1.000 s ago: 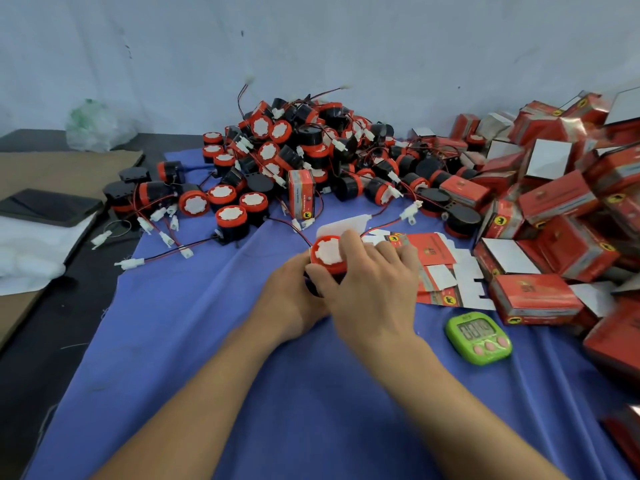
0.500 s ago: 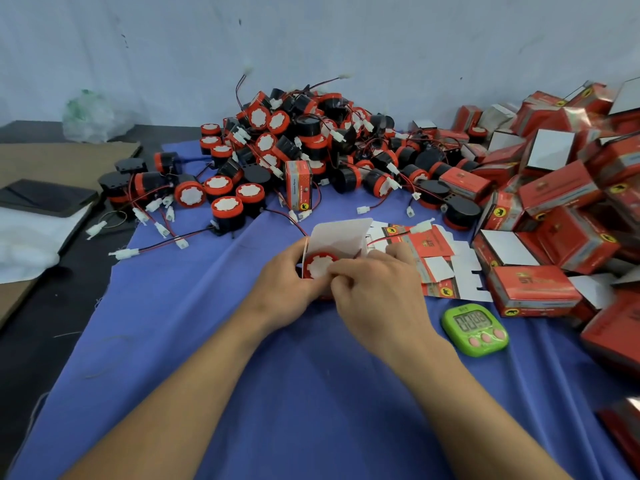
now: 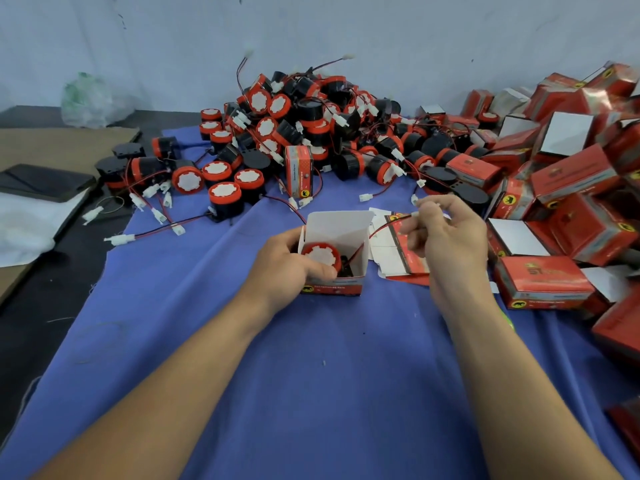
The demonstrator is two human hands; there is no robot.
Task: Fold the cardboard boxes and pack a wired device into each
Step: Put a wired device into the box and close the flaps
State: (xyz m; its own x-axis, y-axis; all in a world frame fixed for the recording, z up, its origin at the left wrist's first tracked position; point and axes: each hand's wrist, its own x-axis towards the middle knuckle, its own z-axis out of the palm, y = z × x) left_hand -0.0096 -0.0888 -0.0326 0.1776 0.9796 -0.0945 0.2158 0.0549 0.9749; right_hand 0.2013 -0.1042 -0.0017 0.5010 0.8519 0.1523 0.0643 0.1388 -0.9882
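An open red cardboard box [image 3: 341, 233] with a white inside stands on the blue cloth [image 3: 294, 368] at the centre. A red and black wired device [image 3: 320, 255] sits inside it. My left hand [image 3: 287, 263] grips the box's left side, thumb on the device. My right hand [image 3: 448, 237] is to the right of the box and pinches the device's red wire [image 3: 384, 227] near its white connector, pulled out sideways. Flat unfolded boxes [image 3: 398, 258] lie under my right hand.
A big pile of wired devices [image 3: 304, 133] fills the back of the cloth. Packed red boxes [image 3: 561, 188] are heaped on the right. One closed box [image 3: 299, 171] stands upright by the pile. Cardboard, a dark phone [image 3: 41, 181] and a plastic bag lie at left.
The device went from between my hands down into the open box. My right hand moved right and up, drawing the wire out. The green timer is now hidden behind my right forearm.
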